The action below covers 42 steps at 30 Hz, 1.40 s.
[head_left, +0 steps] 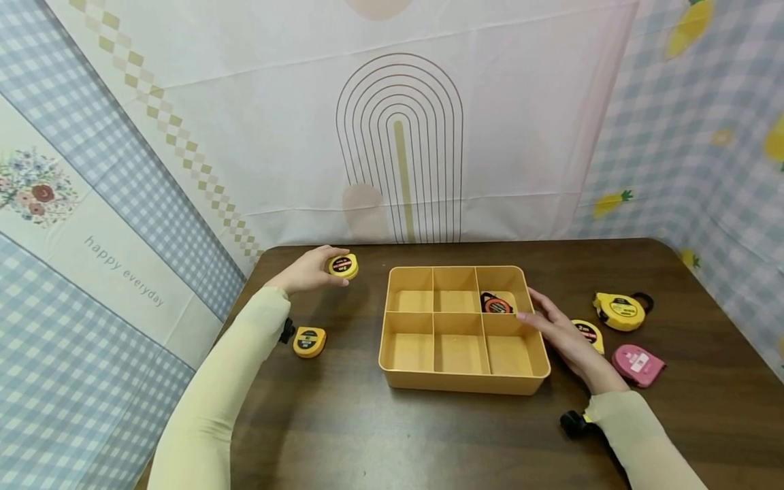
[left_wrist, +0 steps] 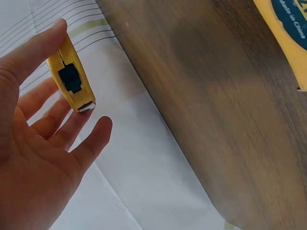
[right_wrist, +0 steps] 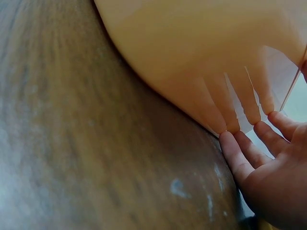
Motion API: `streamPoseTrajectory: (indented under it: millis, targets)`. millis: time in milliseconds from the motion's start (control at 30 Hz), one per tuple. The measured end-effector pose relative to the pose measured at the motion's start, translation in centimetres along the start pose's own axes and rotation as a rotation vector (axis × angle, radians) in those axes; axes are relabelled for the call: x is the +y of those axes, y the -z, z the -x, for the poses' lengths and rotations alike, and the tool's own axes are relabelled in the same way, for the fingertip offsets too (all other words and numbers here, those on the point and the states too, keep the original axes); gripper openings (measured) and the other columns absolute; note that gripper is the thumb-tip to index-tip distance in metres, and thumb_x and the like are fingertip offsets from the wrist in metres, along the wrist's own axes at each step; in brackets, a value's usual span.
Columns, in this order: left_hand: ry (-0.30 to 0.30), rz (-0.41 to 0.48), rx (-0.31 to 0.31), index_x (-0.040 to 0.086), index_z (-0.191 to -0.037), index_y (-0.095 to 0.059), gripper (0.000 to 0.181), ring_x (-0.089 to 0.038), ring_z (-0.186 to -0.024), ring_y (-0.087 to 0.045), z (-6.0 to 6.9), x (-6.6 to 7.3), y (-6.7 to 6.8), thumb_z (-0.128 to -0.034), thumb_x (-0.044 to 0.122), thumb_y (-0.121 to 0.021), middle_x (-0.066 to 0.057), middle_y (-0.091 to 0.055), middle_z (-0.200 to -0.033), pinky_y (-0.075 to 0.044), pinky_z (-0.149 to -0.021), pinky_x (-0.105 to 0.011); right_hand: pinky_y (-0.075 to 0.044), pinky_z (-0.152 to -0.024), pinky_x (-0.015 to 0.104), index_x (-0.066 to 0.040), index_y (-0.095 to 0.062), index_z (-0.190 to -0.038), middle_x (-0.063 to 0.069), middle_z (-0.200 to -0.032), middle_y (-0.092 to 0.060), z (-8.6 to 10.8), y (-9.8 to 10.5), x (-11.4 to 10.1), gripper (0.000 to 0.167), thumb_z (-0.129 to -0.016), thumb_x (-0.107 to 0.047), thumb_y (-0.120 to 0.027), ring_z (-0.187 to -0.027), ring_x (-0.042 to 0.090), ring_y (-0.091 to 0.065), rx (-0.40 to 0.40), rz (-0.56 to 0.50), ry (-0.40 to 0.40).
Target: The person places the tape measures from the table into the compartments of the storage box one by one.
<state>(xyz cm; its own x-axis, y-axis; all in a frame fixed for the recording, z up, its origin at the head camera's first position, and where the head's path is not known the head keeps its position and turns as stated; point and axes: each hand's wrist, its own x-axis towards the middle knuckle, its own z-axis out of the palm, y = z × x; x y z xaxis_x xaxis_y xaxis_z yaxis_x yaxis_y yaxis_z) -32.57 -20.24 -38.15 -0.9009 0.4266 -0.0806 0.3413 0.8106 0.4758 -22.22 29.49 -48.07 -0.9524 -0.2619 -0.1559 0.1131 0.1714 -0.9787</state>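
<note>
My left hand (head_left: 309, 271) pinches a small yellow tape measure (head_left: 344, 267) between thumb and fingers above the table's back left; the left wrist view shows its narrow yellow edge (left_wrist: 72, 79) with a black button. My right hand (head_left: 566, 337) is at the right side of a yellow six-compartment box (head_left: 465, 382), thumb at the rim and fingertips against the outer wall (right_wrist: 192, 72). An orange and black tape measure (head_left: 496, 304) lies in the back right compartment.
A yellow tape measure (head_left: 309, 342) lies near my left wrist. Right of the box are a yellow one (head_left: 589, 335) partly behind my right hand, a yellow one with a black strap (head_left: 621, 311), and a pink one (head_left: 638, 365). Fabric hangs behind the table (head_left: 343, 435).
</note>
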Motion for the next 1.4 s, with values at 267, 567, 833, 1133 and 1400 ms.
streamPoseTrajectory:
  millis: [267, 567, 833, 1133, 1400]
  targets:
    - [-0.015, -0.002, -0.021, 0.008, -0.149, -0.050, 0.073, -0.028, -0.122, -0.052, -0.5, 0.7, -0.2, -0.0862, 0.026, -0.082, -0.014, -0.053, -0.140, -0.040, -0.104, -0.048, -0.026, -0.113, 0.059, -0.015, -0.007, -0.164, 0.024, -0.165, -0.012, -0.1, 0.1, 0.1, 0.083, -0.103, -0.035, -0.059, -0.145, 0.043, -0.024, 0.008, 0.006, -0.007]
    - [-0.025, -0.015, -0.010, 0.008, -0.148, -0.051, 0.071, -0.025, -0.116, -0.053, -0.9, 1.5, 0.0, -0.0868, 0.027, -0.081, -0.012, -0.056, -0.132, -0.042, -0.102, -0.044, -0.025, -0.113, 0.060, -0.015, -0.007, -0.164, 0.024, -0.165, -0.011, -0.2, 0.2, -0.1, 0.082, -0.103, -0.035, -0.059, -0.144, 0.044, -0.024, 0.009, 0.002, -0.005]
    - [-0.060, -0.017, -0.010, 0.005, -0.148, -0.050, 0.072, -0.026, -0.120, -0.052, -1.5, 2.4, 0.3, -0.0866, 0.027, -0.082, -0.013, -0.056, -0.134, -0.040, -0.104, -0.044, -0.025, -0.113, 0.061, -0.015, -0.006, -0.164, 0.024, -0.165, -0.009, -0.3, 0.2, -0.2, 0.083, -0.103, -0.036, -0.059, -0.144, 0.044, -0.024, 0.007, 0.006, -0.006]
    - [-0.135, -0.041, -0.024, 0.002, -0.148, -0.049, 0.074, -0.030, -0.134, -0.046, -2.5, 4.2, 0.6, -0.0856, 0.025, -0.083, -0.015, -0.052, -0.144, -0.035, -0.112, -0.046, -0.022, -0.114, 0.064, -0.014, -0.005, -0.164, 0.023, -0.166, -0.006, -0.3, 0.4, -0.2, 0.084, -0.103, -0.034, -0.059, -0.148, 0.044, -0.016, 0.014, 0.008, -0.006]
    - [-0.152, -0.066, -0.038, 0.001, -0.147, -0.050, 0.074, -0.029, -0.121, -0.052, -2.9, 4.9, 0.3, -0.0853, 0.025, -0.084, -0.016, -0.055, -0.136, -0.041, -0.104, -0.044, -0.021, -0.114, 0.064, -0.014, -0.004, -0.164, 0.024, -0.166, -0.005, -0.1, 0.2, -0.2, 0.083, -0.103, -0.032, -0.057, -0.148, 0.045, -0.016, 0.002, 0.011, -0.016]
